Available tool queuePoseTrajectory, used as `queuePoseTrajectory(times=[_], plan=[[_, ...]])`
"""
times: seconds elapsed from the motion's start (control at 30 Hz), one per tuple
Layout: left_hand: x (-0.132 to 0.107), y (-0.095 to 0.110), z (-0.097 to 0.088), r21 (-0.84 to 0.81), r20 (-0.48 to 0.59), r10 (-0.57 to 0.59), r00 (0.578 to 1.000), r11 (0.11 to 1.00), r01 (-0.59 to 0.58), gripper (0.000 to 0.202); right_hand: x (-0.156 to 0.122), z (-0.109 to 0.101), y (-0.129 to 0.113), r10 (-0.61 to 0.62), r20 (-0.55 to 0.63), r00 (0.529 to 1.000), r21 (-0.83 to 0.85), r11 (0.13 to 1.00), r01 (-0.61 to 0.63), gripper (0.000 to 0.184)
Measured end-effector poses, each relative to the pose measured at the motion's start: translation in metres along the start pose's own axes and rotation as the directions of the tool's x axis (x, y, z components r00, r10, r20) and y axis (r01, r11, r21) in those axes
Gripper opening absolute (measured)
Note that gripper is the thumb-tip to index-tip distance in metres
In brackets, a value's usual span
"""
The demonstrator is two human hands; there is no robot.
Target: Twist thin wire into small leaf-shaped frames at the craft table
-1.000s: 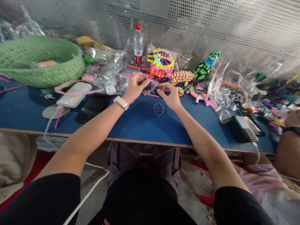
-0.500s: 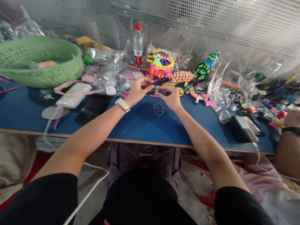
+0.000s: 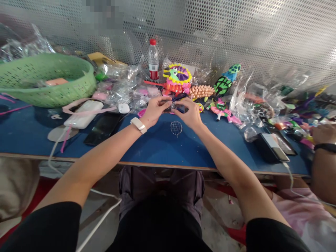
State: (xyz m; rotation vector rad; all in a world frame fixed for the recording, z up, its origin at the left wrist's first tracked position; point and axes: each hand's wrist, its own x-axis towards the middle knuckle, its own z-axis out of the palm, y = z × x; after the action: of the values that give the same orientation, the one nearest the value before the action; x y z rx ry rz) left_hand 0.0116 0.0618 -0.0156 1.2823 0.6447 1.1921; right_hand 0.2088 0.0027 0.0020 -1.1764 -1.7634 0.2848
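Observation:
Both of my hands meet above the blue table (image 3: pixel 147 143), pinching one small dark, partly clear piece (image 3: pixel 174 104) between them. My left hand (image 3: pixel 155 111), with a white watch on its wrist, grips it from the left with thumb and fingers closed. My right hand (image 3: pixel 189 112) grips it from the right. Just below the hands a small wire-mesh oval (image 3: pixel 176 128) lies flat on the table. Behind the hands stand colourful clay-like toy figures (image 3: pixel 177 77).
A green perforated basket (image 3: pixel 49 84) sits at far left, a plastic bottle (image 3: pixel 153 60) by the mesh wall. A white power bank (image 3: pixel 83 114) and black phone (image 3: pixel 103 123) lie left. Plastic bags clutter the back and right. Another person's arm (image 3: pixel 322 154) is at the right edge.
My hands came together from slightly apart and now hold the small piece jointly, a little nearer to me. The camera tilted slightly.

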Motion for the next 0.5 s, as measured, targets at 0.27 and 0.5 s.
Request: queuePoseTrajectory(times=[0.27,0.5], plan=[[-0.009,0.002,0.003,0.005,0.068,-0.03,0.997,1.0,0.03,0.02,-0.003,0.01,0.009,-0.053,0.003,0.999,-0.173,0.983,0.053,0.017],[-0.007,0.004,0.001,0.061,0.094,0.014,0.995,0.998,-0.019,0.036,-0.003,0.013,0.011,-0.062,0.084,0.995,-0.313,0.946,0.085,0.014]])
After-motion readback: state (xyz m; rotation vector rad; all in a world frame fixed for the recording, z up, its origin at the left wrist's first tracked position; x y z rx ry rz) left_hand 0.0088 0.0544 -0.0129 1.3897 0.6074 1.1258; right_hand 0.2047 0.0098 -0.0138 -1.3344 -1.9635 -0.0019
